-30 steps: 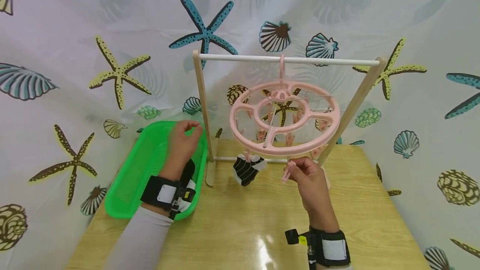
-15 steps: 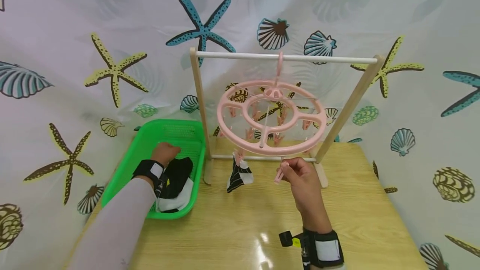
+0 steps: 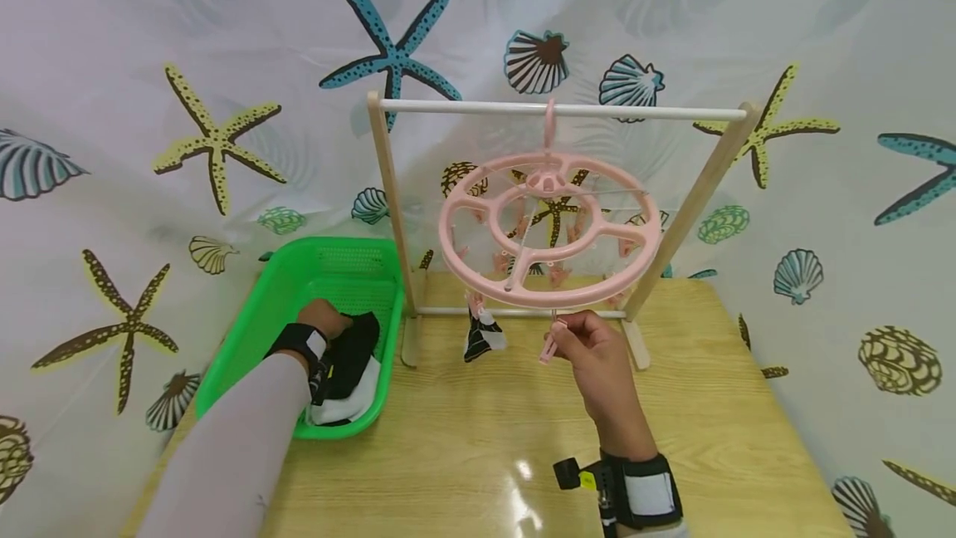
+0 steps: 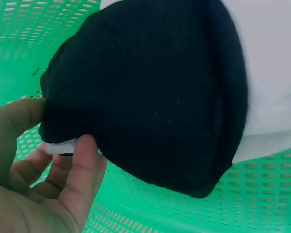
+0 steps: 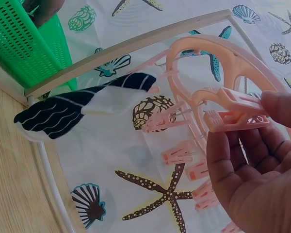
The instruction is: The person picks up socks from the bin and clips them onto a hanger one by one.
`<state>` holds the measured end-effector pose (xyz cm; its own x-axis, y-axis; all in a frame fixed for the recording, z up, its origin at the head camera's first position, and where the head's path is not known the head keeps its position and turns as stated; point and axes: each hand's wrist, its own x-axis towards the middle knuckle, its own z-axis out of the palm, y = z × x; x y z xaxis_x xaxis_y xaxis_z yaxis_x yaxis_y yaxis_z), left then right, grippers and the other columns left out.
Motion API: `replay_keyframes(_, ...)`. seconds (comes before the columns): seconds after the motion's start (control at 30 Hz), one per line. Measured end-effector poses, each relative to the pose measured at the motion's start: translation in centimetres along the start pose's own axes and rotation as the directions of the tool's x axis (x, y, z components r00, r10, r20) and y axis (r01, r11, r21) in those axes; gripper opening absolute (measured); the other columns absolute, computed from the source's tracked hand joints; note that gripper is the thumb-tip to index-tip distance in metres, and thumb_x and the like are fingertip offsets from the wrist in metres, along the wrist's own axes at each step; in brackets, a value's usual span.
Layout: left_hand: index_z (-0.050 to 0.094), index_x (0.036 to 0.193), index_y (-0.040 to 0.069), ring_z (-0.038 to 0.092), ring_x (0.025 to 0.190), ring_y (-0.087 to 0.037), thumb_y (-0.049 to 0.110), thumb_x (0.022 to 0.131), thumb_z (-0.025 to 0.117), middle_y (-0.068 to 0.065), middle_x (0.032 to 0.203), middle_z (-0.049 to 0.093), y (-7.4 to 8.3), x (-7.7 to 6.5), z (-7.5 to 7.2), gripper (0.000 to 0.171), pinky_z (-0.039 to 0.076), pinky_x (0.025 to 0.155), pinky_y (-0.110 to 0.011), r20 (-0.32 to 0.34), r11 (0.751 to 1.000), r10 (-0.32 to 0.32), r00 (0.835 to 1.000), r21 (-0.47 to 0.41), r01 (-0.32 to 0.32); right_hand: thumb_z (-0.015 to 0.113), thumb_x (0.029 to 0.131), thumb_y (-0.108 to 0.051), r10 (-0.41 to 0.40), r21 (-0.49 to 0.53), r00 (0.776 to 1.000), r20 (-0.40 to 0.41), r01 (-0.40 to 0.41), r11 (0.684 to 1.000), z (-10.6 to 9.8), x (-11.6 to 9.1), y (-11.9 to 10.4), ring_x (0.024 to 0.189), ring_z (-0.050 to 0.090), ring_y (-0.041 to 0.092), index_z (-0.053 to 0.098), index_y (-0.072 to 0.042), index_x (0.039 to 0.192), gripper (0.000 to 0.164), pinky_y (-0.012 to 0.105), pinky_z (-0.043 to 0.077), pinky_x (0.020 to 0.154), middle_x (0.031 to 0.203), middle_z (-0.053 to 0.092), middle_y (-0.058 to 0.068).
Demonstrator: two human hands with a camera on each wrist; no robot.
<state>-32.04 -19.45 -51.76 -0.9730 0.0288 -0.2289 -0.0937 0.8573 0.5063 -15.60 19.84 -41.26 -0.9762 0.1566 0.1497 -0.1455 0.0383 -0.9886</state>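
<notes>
In the green basket [image 3: 392, 339], my left hand [image 3: 325, 319] has its thumb and fingers at the edge of a black sock [image 3: 354, 359]. The left wrist view shows that sock [image 4: 150, 92] large, with the index fingertip against its lower edge and a bit of white cloth by the fingers [image 4: 85, 160]. My right hand [image 3: 601, 364] pinches a pink clothes peg [image 3: 550, 344] below the front rim of the round pink hanger [image 3: 553, 299]. A black-and-white striped sock [image 3: 484, 337] hangs from another peg, left of that hand.
A wooden stand with a white top rail [image 3: 478, 107] carries the hanger by its hook. More pink pegs [image 5: 179, 152] dangle under the ring. White cloth [image 3: 357, 401] lies in the basket beside the black sock. A patterned curtain [image 3: 246, 40] surrounds the wooden table [image 3: 717, 438].
My left hand has gone down from above the basket's far right side to the black sock inside it. The hanger and striped sock have swung a little; the right hand still holds the peg.
</notes>
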Motion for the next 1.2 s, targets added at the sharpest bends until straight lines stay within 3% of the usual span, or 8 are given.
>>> replay_keyframes(0.2, 0.035, 0.051, 0.016, 0.036, 0.047, -0.015, 0.013, 0.091, 0.058, 0.003, 0.050, 0.033, 0.7, -0.8, -0.8, 0.046, 0.035, 0.051, -0.029, -0.055, 0.996, 0.061, 0.997, 0.075, -0.057, 0.059, 0.098, -0.001, 0.002, 0.004, 1.000, 0.003, -0.002, 1.000, 0.1, 0.1, 0.1, 0.074, 0.065, 0.019, 0.058, 0.008, 0.101, 0.010, 0.032, 0.057, 0.072, 0.085, 0.064, 0.012)
replay_keyframes(0.4, 0.036, 0.055, 0.016, 0.053, 0.048, -0.021, 0.009, 0.093, 0.056, 0.002, 0.049, 0.034, 2.9, -1.6, -2.6, 0.043, 0.040, 0.049, -0.031, -0.089, 0.996, 0.010, 0.996, -0.086, -0.018, 0.059, 0.099, -0.004, -0.012, 0.011, 1.000, 0.010, 0.012, 1.000, 0.0, 0.1, -0.1, 0.074, 0.065, 0.020, 0.058, 0.011, 0.103, 0.015, 0.033, 0.057, 0.074, 0.086, 0.064, 0.015)
replay_keyframes(0.57, 0.065, 0.101, -0.006, 0.064, 0.093, -0.039, 0.017, 0.100, 0.057, -0.022, 0.094, 0.064, 6.0, -3.1, -3.5, 0.025, 0.051, 0.075, -0.044, -0.142, 0.973, 0.058, 0.988, -0.215, -0.088, 0.059, 0.099, -0.004, -0.016, 0.027, 1.000, -0.018, 0.016, 0.999, -0.4, 0.0, -0.3, 0.072, 0.065, 0.019, 0.058, 0.009, 0.103, 0.014, 0.032, 0.057, 0.074, 0.083, 0.064, 0.011)
replay_keyframes(0.67, 0.059, 0.127, -0.007, 0.058, 0.107, -0.042, 0.017, 0.101, 0.054, -0.027, 0.122, 0.060, 7.6, -4.5, -3.6, 0.036, 0.048, 0.087, -0.051, -0.204, 0.945, 0.116, 0.972, -0.279, -0.171, 0.059, 0.099, -0.004, -0.017, 0.050, 0.999, -0.032, 0.018, 0.999, -0.5, -0.1, -0.2, 0.073, 0.065, 0.019, 0.059, 0.008, 0.103, 0.013, 0.032, 0.057, 0.075, 0.083, 0.065, 0.009)
replay_keyframes(0.83, 0.061, 0.125, -0.002, 0.060, 0.105, -0.037, 0.018, 0.102, 0.055, -0.022, 0.117, 0.063, 8.8, -7.2, -2.9, 0.032, 0.048, 0.086, -0.049, -0.338, 0.887, 0.169, 0.926, -0.357, -0.292, 0.061, 0.098, -0.004, -0.020, 0.084, 0.999, -0.032, 0.023, 0.996, -0.2, -0.1, 0.1, 0.073, 0.067, 0.020, 0.060, 0.008, 0.103, 0.013, 0.034, 0.057, 0.074, 0.085, 0.065, 0.009)
replay_keyframes(0.97, 0.063, 0.122, 0.002, 0.060, 0.100, -0.031, 0.021, 0.101, 0.059, -0.016, 0.113, 0.065, 9.6, -9.9, -2.0, 0.029, 0.048, 0.085, -0.044, -0.419, 0.810, 0.158, 0.894, -0.462, -0.360, 0.060, 0.098, -0.004, -0.012, 0.087, 1.000, -0.029, 0.015, 0.996, 0.1, -0.2, 0.2, 0.074, 0.067, 0.019, 0.061, 0.007, 0.102, 0.012, 0.034, 0.057, 0.074, 0.086, 0.065, 0.008)
replay_keyframes(1.07, 0.065, 0.120, 0.005, 0.061, 0.100, -0.027, 0.021, 0.100, 0.062, -0.013, 0.111, 0.066, 10.4, -12.2, -1.3, 0.027, 0.048, 0.085, -0.042, -0.435, 0.764, 0.140, 0.889, -0.523, -0.377, 0.060, 0.098, -0.005, 0.001, 0.075, 1.000, -0.022, 0.000, 0.997, 0.4, -0.4, 0.1, 0.075, 0.066, 0.019, 0.059, 0.008, 0.103, 0.014, 0.033, 0.057, 0.075, 0.087, 0.065, 0.009)
replay_keyframes(1.2, 0.068, 0.116, 0.007, 0.064, 0.099, -0.022, 0.021, 0.099, 0.064, -0.009, 0.107, 0.068, 11.8, -14.2, -0.6, 0.022, 0.051, 0.082, -0.040, -0.431, 0.745, 0.181, 0.884, -0.527, -0.409, 0.060, 0.099, -0.005, 0.002, 0.073, 1.000, -0.013, -0.001, 0.997, 0.8, -0.5, 0.0, 0.077, 0.066, 0.020, 0.060, 0.008, 0.104, 0.014, 0.033, 0.057, 0.075, 0.089, 0.064, 0.012)
